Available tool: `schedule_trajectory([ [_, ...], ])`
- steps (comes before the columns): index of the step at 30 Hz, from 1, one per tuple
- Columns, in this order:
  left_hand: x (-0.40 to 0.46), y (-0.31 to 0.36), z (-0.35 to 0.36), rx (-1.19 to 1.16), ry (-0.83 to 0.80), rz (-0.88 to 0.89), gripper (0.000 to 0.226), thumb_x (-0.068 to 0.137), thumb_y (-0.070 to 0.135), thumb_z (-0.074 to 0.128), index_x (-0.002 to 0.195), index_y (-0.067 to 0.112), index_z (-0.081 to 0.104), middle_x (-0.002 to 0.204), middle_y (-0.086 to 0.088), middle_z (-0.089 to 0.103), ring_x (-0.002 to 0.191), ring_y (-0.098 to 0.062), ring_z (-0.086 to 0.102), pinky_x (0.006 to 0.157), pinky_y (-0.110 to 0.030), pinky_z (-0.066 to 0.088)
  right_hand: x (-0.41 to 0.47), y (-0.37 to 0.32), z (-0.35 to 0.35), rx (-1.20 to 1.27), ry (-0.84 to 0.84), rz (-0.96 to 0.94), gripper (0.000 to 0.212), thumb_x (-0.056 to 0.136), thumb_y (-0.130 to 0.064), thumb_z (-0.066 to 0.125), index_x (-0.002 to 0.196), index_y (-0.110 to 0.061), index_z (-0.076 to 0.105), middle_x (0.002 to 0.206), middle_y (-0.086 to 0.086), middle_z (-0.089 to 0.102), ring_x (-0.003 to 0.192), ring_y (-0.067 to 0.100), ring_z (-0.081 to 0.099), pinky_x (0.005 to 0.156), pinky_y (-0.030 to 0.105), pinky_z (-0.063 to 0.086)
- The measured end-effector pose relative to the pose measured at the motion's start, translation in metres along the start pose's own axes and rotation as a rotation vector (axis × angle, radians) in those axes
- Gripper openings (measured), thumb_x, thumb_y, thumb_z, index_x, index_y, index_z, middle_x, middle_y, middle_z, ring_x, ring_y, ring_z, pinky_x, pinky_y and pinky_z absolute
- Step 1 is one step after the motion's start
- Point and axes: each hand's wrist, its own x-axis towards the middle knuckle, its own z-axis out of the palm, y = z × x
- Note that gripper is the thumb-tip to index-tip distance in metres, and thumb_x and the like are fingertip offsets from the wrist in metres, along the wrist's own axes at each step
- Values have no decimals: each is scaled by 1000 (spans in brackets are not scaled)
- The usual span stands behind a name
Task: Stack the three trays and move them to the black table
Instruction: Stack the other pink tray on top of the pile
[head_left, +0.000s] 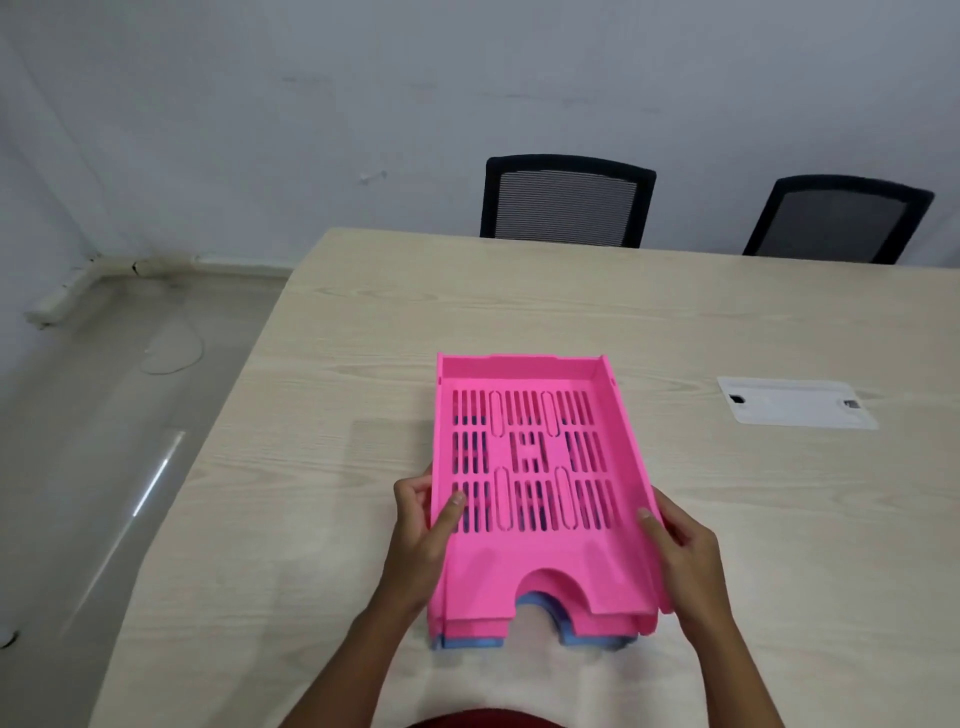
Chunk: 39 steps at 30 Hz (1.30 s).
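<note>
A pink slotted tray (524, 374) lies on top of a stack on the light wooden table (332, 395). Under it a second pink tray (467, 626) shows at the near edge, and a blue tray (589, 640) sits at the bottom. My left hand (421, 530) grips the stack's left wall, thumb inside the top tray. My right hand (685, 551) grips the right wall, thumb over the rim. The black table is not in view.
Two black mesh office chairs (566, 202) (841, 218) stand behind the table's far edge. A white cable cover plate (795, 408) is set into the tabletop at the right. The floor (104, 415) lies to the left of the table.
</note>
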Motion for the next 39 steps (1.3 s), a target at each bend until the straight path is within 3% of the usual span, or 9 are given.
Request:
schedule_trajectory([
  [8,-3,-6,8,0,27,10,38,83,36,62,111,22,42,119,-4,60,110,-21,66,95,-48,54,3,6,-2,22,-20,22,37,95,-21,66,132,-25,66,117,-24,73,107,6,71,92,37,58],
  [14,-2,-13,-1,-17,46,-8,35,86,34,65,110,19,45,108,3,69,99,-13,70,88,-43,57,-3,12,0,20,-30,-6,35,95,-16,65,128,-27,69,114,-21,75,100,-1,72,73,12,57],
  [18,1,-14,1,2,13,-1,37,82,37,65,111,24,44,104,17,70,103,-18,70,89,-44,56,-3,8,-1,24,-10,9,28,95,-12,65,114,-31,72,105,-22,77,92,-4,71,75,18,55],
  [24,4,-17,-4,5,-5,-25,42,86,37,69,117,27,44,119,6,65,110,-15,67,97,-50,53,-1,10,1,5,62,21,23,95,-8,62,91,-27,73,86,-23,75,74,-9,66,69,26,47],
  [28,7,-18,-6,11,-10,-33,43,84,38,66,121,34,44,126,13,60,114,-8,64,100,-49,52,4,13,0,36,56,41,15,95,-11,63,91,-22,73,89,-16,76,86,10,68,69,27,46],
  [31,10,-17,-3,-46,-20,-87,59,82,46,68,133,34,41,137,6,55,127,-18,57,104,-53,47,11,11,-2,108,-2,84,11,96,-18,62,102,-21,72,105,-2,75,97,24,67,75,34,49],
  [33,14,-18,0,-111,-35,-187,72,80,50,68,142,33,35,147,-3,47,134,-29,48,108,-59,41,15,10,1,182,-107,161,22,95,-27,63,116,-22,68,116,8,73,101,31,69,80,43,55],
  [36,19,-24,2,-229,-78,-314,72,82,46,68,144,34,35,140,-11,56,123,-35,59,102,-62,45,17,11,2,306,-272,336,45,90,-44,63,130,-21,60,121,16,72,100,38,71,83,50,58],
  [39,16,-26,0,-282,-104,-391,72,77,46,73,140,28,42,124,-14,67,104,-33,70,85,-53,57,15,15,-1,412,-388,513,55,86,-52,64,128,-15,64,118,21,73,92,38,73,74,45,60],
])
